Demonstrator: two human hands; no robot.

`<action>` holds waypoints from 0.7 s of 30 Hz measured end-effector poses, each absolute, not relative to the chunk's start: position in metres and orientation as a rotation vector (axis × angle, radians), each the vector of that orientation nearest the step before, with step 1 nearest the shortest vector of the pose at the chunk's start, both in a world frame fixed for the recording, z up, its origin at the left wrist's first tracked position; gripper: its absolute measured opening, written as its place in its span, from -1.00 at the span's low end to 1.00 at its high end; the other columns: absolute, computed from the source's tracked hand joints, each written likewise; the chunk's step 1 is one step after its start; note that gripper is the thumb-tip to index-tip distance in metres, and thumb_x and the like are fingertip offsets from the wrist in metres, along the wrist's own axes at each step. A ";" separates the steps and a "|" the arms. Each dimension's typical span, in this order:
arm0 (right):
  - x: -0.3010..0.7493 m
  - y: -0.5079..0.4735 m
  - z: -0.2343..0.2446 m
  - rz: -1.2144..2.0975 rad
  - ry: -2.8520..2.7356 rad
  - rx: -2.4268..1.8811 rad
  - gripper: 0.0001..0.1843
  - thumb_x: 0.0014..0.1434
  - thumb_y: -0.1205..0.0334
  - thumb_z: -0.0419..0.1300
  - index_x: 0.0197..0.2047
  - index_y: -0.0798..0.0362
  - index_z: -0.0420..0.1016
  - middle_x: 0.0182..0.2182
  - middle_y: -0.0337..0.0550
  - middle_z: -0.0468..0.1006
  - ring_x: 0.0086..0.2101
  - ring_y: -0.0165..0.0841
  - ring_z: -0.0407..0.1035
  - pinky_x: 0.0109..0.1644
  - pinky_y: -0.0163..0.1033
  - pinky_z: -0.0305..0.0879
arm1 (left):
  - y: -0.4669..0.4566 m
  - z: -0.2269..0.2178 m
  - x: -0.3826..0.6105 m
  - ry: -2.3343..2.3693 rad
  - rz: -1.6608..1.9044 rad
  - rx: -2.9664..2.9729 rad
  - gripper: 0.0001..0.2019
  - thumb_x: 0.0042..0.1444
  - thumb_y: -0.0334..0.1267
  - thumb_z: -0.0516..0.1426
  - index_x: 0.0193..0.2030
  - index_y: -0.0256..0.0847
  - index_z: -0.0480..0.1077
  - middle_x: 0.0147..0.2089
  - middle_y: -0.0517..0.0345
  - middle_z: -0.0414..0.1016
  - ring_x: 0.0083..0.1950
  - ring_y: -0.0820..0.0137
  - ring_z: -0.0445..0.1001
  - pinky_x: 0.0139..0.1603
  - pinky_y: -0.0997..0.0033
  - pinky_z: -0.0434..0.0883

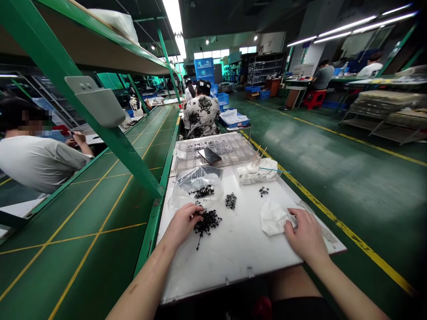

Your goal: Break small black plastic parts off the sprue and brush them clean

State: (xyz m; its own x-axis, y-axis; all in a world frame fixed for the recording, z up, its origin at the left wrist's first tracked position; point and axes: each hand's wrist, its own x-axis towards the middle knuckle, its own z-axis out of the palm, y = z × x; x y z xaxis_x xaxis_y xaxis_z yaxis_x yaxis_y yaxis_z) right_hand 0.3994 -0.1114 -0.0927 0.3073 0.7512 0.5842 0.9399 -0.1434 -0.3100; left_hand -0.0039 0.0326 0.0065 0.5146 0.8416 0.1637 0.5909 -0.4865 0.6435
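My left hand (187, 221) is at the left edge of a loose pile of small black branched parts (207, 221), its thumb and fingers bent together among them. It seems to pinch one of these parts, though the fingertips partly hide it. On the right of the white work board (240, 240), my right hand (306, 233) has its thumb and fingers closed on the edge of a crumpled white cloth (274, 217). Between the hands and farther back lies a small heap of grey and black round pieces (230, 201). Several black parts (263, 191) lie beyond the cloth.
A clear plastic bag (200, 180) holds more black parts. Behind it, a phone (209, 155) rests on a clear compartment tray (187, 153). A box of white material with sticks (256, 172) stands back right. A green conveyor (110, 200) and post (100, 120) border the left; people sit nearby.
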 end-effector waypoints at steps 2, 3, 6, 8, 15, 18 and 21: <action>0.400 -0.111 -0.093 -0.389 -1.503 -1.946 -0.65 0.29 0.24 0.13 0.14 0.05 0.40 0.01 0.10 0.59 0.04 0.04 0.47 0.19 0.15 0.38 | 0.033 0.006 -0.003 1.166 0.636 2.248 -0.83 0.42 -0.20 0.24 0.02 -0.24 0.58 -0.05 0.06 0.61 -0.08 0.30 0.60 0.00 0.17 0.60; 0.400 -0.111 -0.093 -0.391 -1.506 -1.947 -0.65 0.29 0.24 0.13 0.14 0.05 0.40 0.01 0.09 0.59 0.03 0.04 0.47 0.19 0.14 0.38 | 0.033 0.006 -0.003 1.165 0.632 2.252 -0.83 0.42 -0.21 0.24 0.01 -0.24 0.58 -0.06 0.07 0.61 -0.09 0.31 0.60 -0.02 0.18 0.60; 0.401 -0.111 -0.093 -0.405 -1.513 -1.948 -0.65 0.29 0.24 0.13 0.13 0.06 0.41 0.00 0.09 0.59 0.02 0.03 0.47 0.18 0.13 0.38 | 0.033 0.006 -0.004 1.152 0.626 2.268 -0.86 0.41 -0.23 0.25 -0.02 -0.24 0.58 -0.07 0.08 0.61 -0.10 0.31 0.60 -0.02 0.18 0.59; 0.401 -0.111 -0.093 -0.409 -1.517 -1.948 -0.66 0.29 0.24 0.13 0.13 0.06 0.41 -0.01 0.09 0.59 0.02 0.02 0.47 0.18 0.13 0.37 | 0.034 0.006 -0.005 1.137 0.627 2.276 -0.86 0.42 -0.23 0.25 -0.05 -0.25 0.58 -0.06 0.07 0.61 -0.09 0.31 0.60 -0.01 0.18 0.60; 0.399 -0.112 -0.091 -0.413 -1.523 -1.963 -0.68 0.31 0.25 0.12 0.11 0.06 0.41 0.00 0.08 0.59 0.02 0.00 0.46 0.18 0.10 0.36 | 0.035 0.009 -0.008 1.144 0.643 2.285 -0.82 0.44 -0.17 0.22 -0.10 -0.25 0.55 -0.05 0.06 0.62 -0.03 0.28 0.61 0.07 0.12 0.58; 0.399 -0.112 -0.091 -0.417 -1.523 -1.957 -0.68 0.30 0.26 0.13 0.11 0.06 0.41 -0.01 0.09 0.58 0.02 0.00 0.46 0.17 0.10 0.36 | 0.033 0.009 -0.009 1.184 0.634 2.266 -0.80 0.44 -0.15 0.23 -0.08 -0.25 0.54 -0.08 0.08 0.62 -0.06 0.28 0.61 0.04 0.13 0.58; 0.399 -0.112 -0.092 -0.421 -1.521 -1.949 -0.68 0.29 0.25 0.14 0.10 0.05 0.42 -0.01 0.09 0.59 0.01 0.01 0.46 0.16 0.10 0.36 | 0.031 0.009 -0.008 1.226 0.614 2.227 -0.79 0.43 -0.12 0.24 -0.10 -0.26 0.54 -0.13 0.10 0.61 -0.11 0.30 0.60 0.01 0.15 0.58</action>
